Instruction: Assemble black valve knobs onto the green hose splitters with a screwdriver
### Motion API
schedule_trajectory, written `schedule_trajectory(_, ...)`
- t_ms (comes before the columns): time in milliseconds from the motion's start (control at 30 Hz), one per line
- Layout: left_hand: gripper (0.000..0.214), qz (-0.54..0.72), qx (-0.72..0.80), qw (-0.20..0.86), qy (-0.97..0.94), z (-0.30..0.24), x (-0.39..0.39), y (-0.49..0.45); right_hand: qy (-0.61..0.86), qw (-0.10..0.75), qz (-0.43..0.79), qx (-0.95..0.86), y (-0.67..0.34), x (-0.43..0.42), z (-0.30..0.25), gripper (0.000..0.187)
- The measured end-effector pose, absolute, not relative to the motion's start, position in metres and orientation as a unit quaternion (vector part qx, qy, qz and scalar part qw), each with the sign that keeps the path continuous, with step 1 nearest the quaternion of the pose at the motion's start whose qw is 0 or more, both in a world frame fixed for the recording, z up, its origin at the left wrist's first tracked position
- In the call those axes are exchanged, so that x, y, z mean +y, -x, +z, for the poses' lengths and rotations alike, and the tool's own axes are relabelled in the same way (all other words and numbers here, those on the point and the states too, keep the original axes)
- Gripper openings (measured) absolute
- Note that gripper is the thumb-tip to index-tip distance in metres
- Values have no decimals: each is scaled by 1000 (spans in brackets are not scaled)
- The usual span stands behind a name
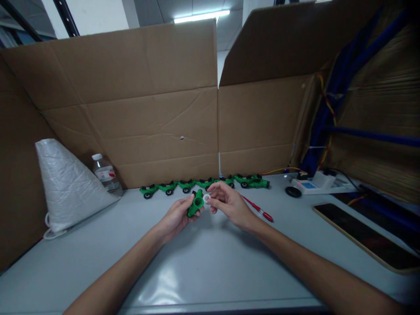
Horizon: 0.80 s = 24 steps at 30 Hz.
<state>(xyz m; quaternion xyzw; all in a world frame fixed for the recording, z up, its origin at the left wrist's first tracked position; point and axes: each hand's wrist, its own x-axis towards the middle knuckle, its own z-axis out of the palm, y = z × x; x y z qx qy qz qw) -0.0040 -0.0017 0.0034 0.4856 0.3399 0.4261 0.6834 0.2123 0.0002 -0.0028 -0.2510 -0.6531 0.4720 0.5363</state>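
Observation:
Above the grey table, my left hand (175, 218) is closed around a green plastic fitting (192, 211), whose round opening faces up. The thumb and fingers of my right hand (232, 205) pinch a small white ring (206, 198) close beside that opening; whether ring and fitting touch I cannot tell. Behind the hands, several similar green fittings (186, 187) with black parts stand in a row along the cardboard, partly hidden by my right hand. A red screwdriver (267, 216) lies just right of my right hand.
Cardboard walls (147, 118) enclose the back and sides. At left stand a silvery padded bag (70, 188) and a water bottle (106, 174). To the right are a power strip (316, 189) with cables, a black round cap (293, 191), a phone-like dark slab (364, 236) and a blue frame (323, 127).

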Motion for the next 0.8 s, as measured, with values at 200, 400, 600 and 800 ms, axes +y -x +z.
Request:
schedule_trajectory(200, 45, 426, 340, 680, -491, 5, -3, 5, 262, 524, 455, -670, -214, -2, 1, 29)
schedule_trajectory(400, 46, 415, 339, 686, -493, 4, -4, 3, 276, 517, 437, -683, -214, -4, 2, 28)
schedule_trajectory(600, 47, 411, 336, 677, -510, 1, -3, 2, 262, 515, 438, -689, -211, -7, 1, 23)
schedule_trajectory(800, 46, 409, 332, 671, -521, 3, -6, 0, 286, 493, 379, -729, -210, -7, -1, 15)
